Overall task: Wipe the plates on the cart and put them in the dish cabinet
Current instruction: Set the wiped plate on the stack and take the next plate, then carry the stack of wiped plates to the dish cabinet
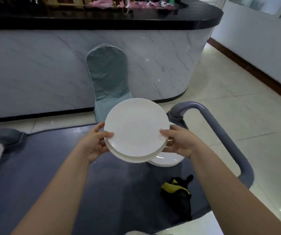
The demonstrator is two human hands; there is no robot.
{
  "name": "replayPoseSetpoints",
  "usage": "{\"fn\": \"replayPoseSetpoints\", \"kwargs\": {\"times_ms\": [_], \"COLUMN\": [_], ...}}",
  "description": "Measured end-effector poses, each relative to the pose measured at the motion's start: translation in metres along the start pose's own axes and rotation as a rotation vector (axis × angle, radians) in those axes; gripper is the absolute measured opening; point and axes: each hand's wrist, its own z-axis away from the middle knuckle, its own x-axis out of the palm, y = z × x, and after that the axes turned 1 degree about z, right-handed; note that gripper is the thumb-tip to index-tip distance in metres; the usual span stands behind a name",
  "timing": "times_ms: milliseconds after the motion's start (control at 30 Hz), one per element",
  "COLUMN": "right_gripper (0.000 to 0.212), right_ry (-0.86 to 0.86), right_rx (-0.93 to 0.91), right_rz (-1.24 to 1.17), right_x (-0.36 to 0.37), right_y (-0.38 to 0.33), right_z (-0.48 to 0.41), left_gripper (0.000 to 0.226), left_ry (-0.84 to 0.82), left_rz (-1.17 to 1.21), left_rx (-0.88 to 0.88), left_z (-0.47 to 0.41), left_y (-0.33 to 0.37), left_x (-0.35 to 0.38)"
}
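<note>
Head view: left hand [94, 145] and right hand [180, 143] grip a stack of white plates [136, 131] by opposite rims above the blue cart [51, 167]; another plate [166, 160] lies beneath, a cloth [178, 192] nearby.

Left forearm [60, 192] and right forearm [224, 187] reach forward — left hand [95, 143] and right hand [178, 143] grip opposite edges of a stack of plates [136, 129], thumbs on top, fingers apparently curled beneath.
</note>
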Motion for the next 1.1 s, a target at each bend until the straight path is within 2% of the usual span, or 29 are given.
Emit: {"fn": "replayPoseSetpoints", "kwargs": {"times_ms": [167,300,467,700,833,1000,1100], "right_gripper": [0.031,0.032,0.025,0.03,0.023,0.011,0.013], "right_ry": [-0.228,-0.473,-0.771,-1.084,-1.253,-1.43,-1.504], "right_rx": [0.015,0.032,0.085,0.146,0.121,0.103,0.088], "right_rz": [0.183,0.355,0.511,0.729,0.849,0.951,1.001], "right_x": [0.088,0.18,0.299,0.43,0.507,0.6,0.65], "right_y": [0.014,0.039,0.097,0.205,0.282,0.386,0.44], "right_z": [-0.02,-0.023,0.017,0.13,0.217,0.348,0.424], "left_gripper": [0.06,0.04,0.026,0.039,0.017,0.036,0.03], "left_ry": [0.22,0.469,0.827,1.068,1.16,1.256,1.335], "left_rz": [0.176,0.243,0.499,0.682,0.795,0.876,0.926], "left_rx": [0.096,0.123,0.226,0.344,0.428,0.438,0.476], "left_z": [0.069,0.149,0.265,0.442,0.541,0.676,0.757], "left_y": [-0.014,-0.04,-0.101,-0.199,-0.256,-0.326,-0.357], "left_x": [-0.086,-0.151,-0.21,-0.261,-0.29,-0.347,-0.382]}}
